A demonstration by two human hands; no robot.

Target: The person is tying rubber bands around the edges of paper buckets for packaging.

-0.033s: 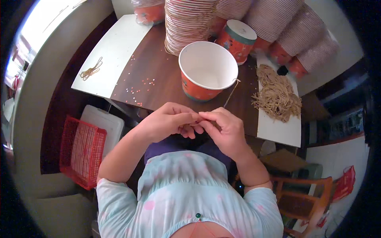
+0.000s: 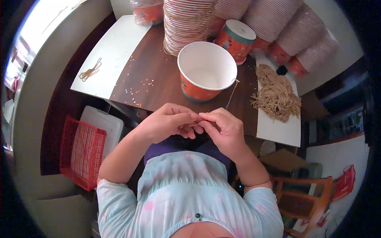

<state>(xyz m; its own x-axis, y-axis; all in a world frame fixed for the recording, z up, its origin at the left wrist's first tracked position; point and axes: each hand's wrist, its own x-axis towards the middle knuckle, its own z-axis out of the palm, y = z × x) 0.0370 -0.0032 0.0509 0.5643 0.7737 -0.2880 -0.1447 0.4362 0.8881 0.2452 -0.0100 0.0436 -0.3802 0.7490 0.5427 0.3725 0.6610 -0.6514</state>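
Note:
My left hand point(image 2: 178, 122) and my right hand point(image 2: 223, 127) meet in front of the table edge. Both are closed in a pinch, with thumbs and forefingers nearly touching. A thin tan cord point(image 2: 231, 94) is fixed at the right rim of a paper bucket point(image 2: 202, 91) and runs down behind my right hand. A bit of cord seems to show between the fingers; its end is mostly hidden. The bucket stands upright just beyond my hands, white inside and orange with a green base outside.
A tall stack of buckets point(image 2: 186, 27) with cords stands behind. Beside it is an upside-down bucket point(image 2: 235, 39); wrapped stacks point(image 2: 274, 20) line the back right. Tan cords point(image 2: 278, 93) lie heaped at right, a few cords point(image 2: 90, 71) at left. A red basket point(image 2: 83, 152) sits lower left.
The cord between the bucket rim and my right hand hangs slightly more curved. My hands keep the same pinch, almost still.

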